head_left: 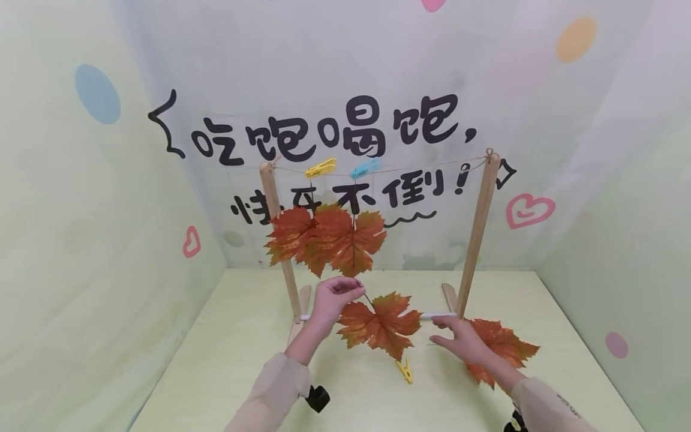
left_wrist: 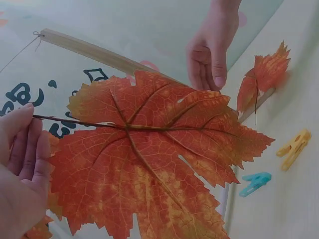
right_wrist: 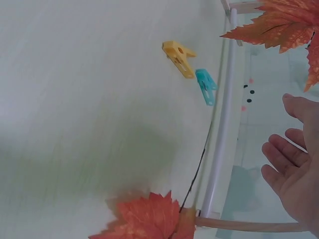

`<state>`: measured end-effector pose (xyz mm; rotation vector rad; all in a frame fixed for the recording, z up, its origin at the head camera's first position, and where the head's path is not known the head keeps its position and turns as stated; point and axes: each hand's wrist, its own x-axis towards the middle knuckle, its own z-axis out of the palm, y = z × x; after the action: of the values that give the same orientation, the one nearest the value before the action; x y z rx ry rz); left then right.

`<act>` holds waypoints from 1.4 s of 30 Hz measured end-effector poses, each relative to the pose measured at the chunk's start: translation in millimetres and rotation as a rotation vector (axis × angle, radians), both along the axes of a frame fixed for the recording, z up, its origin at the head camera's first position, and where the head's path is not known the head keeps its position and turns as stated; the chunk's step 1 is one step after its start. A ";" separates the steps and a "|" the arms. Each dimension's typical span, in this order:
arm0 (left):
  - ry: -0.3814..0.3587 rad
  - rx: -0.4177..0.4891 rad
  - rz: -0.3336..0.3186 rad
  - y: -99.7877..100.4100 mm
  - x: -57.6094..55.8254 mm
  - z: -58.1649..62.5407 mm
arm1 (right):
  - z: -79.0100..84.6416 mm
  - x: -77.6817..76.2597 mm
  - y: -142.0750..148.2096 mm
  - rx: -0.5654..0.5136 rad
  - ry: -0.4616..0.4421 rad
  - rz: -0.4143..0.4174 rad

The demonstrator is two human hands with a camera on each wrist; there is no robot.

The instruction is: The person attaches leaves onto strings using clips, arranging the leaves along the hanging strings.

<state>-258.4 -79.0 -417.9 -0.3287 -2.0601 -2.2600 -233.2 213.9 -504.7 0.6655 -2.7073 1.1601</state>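
Observation:
My left hand (head_left: 330,301) pinches the dark stem of an orange-red artificial maple leaf (head_left: 382,327) between thumb and fingertips. In the left wrist view this leaf (left_wrist: 144,134) spreads broad and flat, stem toward the hand. To its right, my right hand (head_left: 463,343) holds nothing, its fingers relaxed and apart from the leaf. Another leaf (head_left: 510,345) lies on the table, partly behind the right forearm. Also on the table are a yellow clothespin (right_wrist: 178,59) and a blue clothespin (right_wrist: 206,86), side by side; the held leaf hides the blue one in the head view.
A string (head_left: 415,168) runs between two wooden posts (head_left: 479,240). From it hang two overlapping leaves (head_left: 353,240), clipped by a yellow clothespin (head_left: 321,168) and a blue clothespin (head_left: 366,168). A white rod (right_wrist: 222,119) joins the posts low down. Behind stands a printed backdrop.

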 end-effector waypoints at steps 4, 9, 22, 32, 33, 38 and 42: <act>-0.006 -0.054 0.029 -13.5 0.3 1.2 | -11.5 3.8 -10.2 -0.012 -0.008 0.035; -0.021 -0.071 0.057 -27.5 0.0 1.4 | -25.2 7.8 -22.3 -0.024 -0.087 0.051; 0.016 0.005 0.087 -43.0 1.0 6.7 | -55.1 13.7 -48.1 0.016 -0.138 0.014; 0.009 -0.006 0.081 -49.7 0.2 3.0 | -74.0 14.7 -59.2 0.037 -0.125 -0.074; 0.012 -0.011 0.079 -50.1 -0.1 2.4 | -74.9 14.6 -60.3 0.040 -0.129 -0.085; 0.019 -0.013 0.070 -50.9 -0.2 1.3 | -78.3 14.4 -66.1 0.044 -0.130 -0.130; 0.009 0.001 0.068 -51.0 0.1 0.5 | -79.9 14.2 -70.8 0.039 -0.122 -0.159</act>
<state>-258.3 -130.0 -417.4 -0.2640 -2.0329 -2.2163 -219.0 143.1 -584.6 0.3870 -2.8288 1.1480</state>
